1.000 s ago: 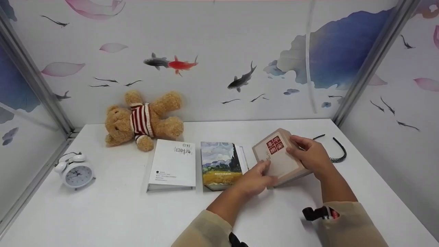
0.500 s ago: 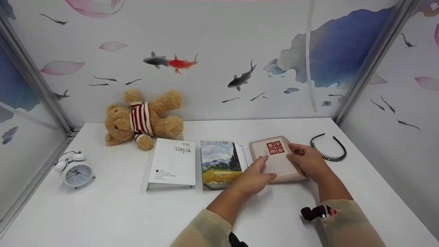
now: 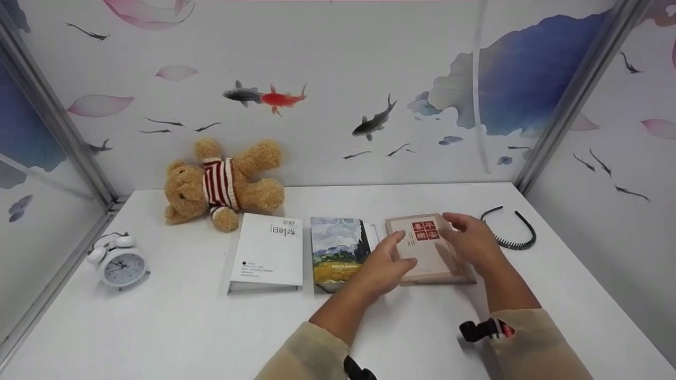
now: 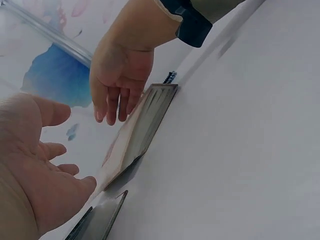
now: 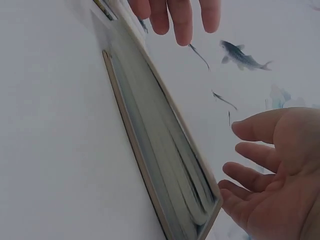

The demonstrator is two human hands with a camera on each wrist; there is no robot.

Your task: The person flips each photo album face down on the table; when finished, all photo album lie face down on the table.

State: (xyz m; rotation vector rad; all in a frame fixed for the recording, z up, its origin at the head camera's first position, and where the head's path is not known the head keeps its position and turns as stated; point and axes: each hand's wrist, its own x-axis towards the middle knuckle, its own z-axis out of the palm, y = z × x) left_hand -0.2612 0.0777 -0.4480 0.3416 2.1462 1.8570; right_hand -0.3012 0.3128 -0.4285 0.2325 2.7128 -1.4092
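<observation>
A beige album [image 3: 429,266] with a red block of characters lies flat on the right part of the table. Over its left edge my left hand [image 3: 381,268] hovers with fingers spread. At its upper right side my right hand [image 3: 469,244] has loose, extended fingers. The left wrist view shows both hands above the album [image 4: 131,137], apart from its page edge. In the right wrist view the album's pages [image 5: 165,150] show between its covers, and the right hand's [image 5: 280,172] lower fingers overlap its corner. Neither hand grips anything.
Left of the beige album stand a painted-landscape album [image 3: 335,250] and a white album [image 3: 268,253] in a row. A teddy bear [image 3: 224,184] lies behind them by the wall. A white alarm clock [image 3: 122,268] stands far left, a black headband [image 3: 520,245] far right.
The beige album, tilted up in both hands a second ago, came down flat onto the table. Both hands then let go, the left moving slightly left and the right lifting its fingers off.
</observation>
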